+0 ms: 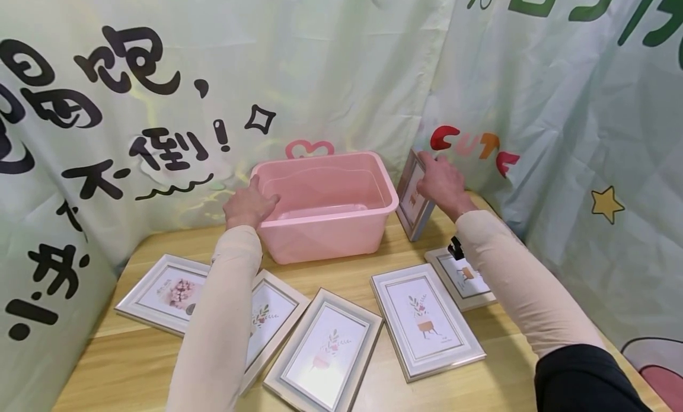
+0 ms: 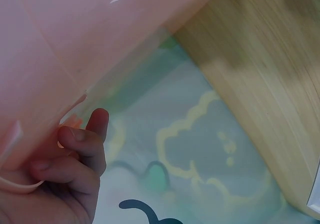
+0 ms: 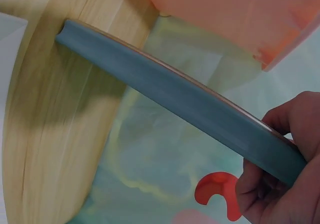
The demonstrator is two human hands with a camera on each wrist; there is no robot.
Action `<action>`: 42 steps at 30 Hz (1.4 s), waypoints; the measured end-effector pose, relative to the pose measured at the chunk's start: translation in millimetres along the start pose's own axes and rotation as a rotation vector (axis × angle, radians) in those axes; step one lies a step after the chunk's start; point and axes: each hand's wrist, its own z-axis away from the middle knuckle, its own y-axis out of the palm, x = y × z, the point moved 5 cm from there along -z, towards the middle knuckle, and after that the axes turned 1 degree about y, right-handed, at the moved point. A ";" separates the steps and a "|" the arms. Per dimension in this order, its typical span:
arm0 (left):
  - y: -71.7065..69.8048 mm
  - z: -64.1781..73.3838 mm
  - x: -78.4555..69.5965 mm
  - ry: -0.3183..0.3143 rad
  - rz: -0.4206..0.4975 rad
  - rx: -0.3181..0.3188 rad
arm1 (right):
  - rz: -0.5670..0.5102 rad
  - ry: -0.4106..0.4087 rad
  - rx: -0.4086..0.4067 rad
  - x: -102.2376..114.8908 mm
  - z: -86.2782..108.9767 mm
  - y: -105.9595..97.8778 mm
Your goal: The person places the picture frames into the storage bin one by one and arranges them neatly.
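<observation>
At the back of the table stands a pink plastic tub (image 1: pixel 325 240), its inside bare in the head view. My left hand (image 1: pixel 248 206) grips the tub's left rim, thumb over the inner side and curled fingers (image 2: pixel 75 149) below the rim outside. Right of the tub, my right hand (image 1: pixel 444 185) pinches the top of an upright picture frame (image 1: pixel 412 194) between thumb and fingers. In the right wrist view the frame's grey side edge (image 3: pixel 175 96) runs from the hand down toward the wooden table (image 3: pixel 50 134).
Several picture frames lie flat in front: one with pink flowers (image 1: pixel 171 294) at left, one partly behind my left forearm (image 1: pixel 269 308), one at centre (image 1: pixel 325 353), one right of it (image 1: pixel 427 320), and another (image 1: pixel 461 275) partly under my right arm. Printed curtains (image 1: pixel 341 74) hang close behind.
</observation>
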 end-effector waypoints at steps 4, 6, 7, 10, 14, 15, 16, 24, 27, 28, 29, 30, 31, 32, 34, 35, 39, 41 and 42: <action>-0.9 1.0 0.8 -0.001 0.006 -0.007 | -0.013 0.001 -0.021 2.1 -0.5 0.3; -1.5 1.0 1.0 -0.003 0.003 -0.008 | -0.019 0.005 -0.027 2.2 -1.0 1.0; -1.8 0.9 1.0 -0.004 0.001 -0.008 | -0.018 0.007 -0.031 2.1 -1.1 1.2; -2.2 0.5 1.1 -0.005 -0.007 -0.006 | -0.018 0.013 -0.036 1.6 -1.1 1.8; -1.2 -1.2 0.8 -0.003 -0.007 -0.002 | -0.027 0.017 -0.036 1.7 0.3 1.7; -0.9 -1.7 0.6 -0.003 -0.006 -0.002 | -0.031 0.018 -0.036 1.6 0.6 1.5; -0.6 -2.2 0.4 -0.001 -0.006 -0.001 | -0.035 0.018 -0.034 1.6 1.0 1.2; 0.0 -3.7 1.3 -0.005 -0.006 -0.004 | -0.044 -0.004 -0.051 6.1 3.4 -6.6; 0.1 -4.1 2.7 -0.010 -0.012 -0.008 | -0.057 -0.004 -0.063 8.9 4.6 -10.9; 0.0 -4.4 2.6 -0.011 -0.013 -0.008 | -0.060 -0.006 -0.067 9.3 5.1 -12.7; -0.2 -4.5 2.3 -0.014 -0.013 -0.008 | -0.062 -0.006 -0.067 9.6 5.8 -14.3; -0.3 -4.6 2.1 -0.014 -0.012 -0.010 | -0.068 -0.005 -0.068 9.5 6.5 -15.8; -0.3 -4.7 1.9 -0.015 -0.011 -0.011 | -0.072 -0.006 -0.070 9.6 7.1 -17.3; -0.6 -4.6 1.7 -0.014 -0.012 -0.010 | -0.079 -0.008 -0.070 9.4 7.7 -18.4; -0.6 -4.1 1.0 -0.014 -0.012 -0.008 | -0.083 -0.014 -0.080 9.2 8.6 -21.0; -0.6 -3.6 0.7 -0.014 -0.014 -0.007 | -0.085 -0.014 -0.083 8.9 9.0 -22.0; -0.9 -1.6 -0.1 -0.012 -0.027 0.002 | -0.095 -0.013 -0.100 8.0 10.4 -26.7; -1.3 -1.1 -0.3 -0.014 -0.032 0.006 | -0.098 -0.012 -0.108 8.2 11.0 -29.7; -1.5 -0.8 -0.6 -0.015 -0.035 0.007 | -0.100 -0.015 -0.115 8.9 11.6 -31.6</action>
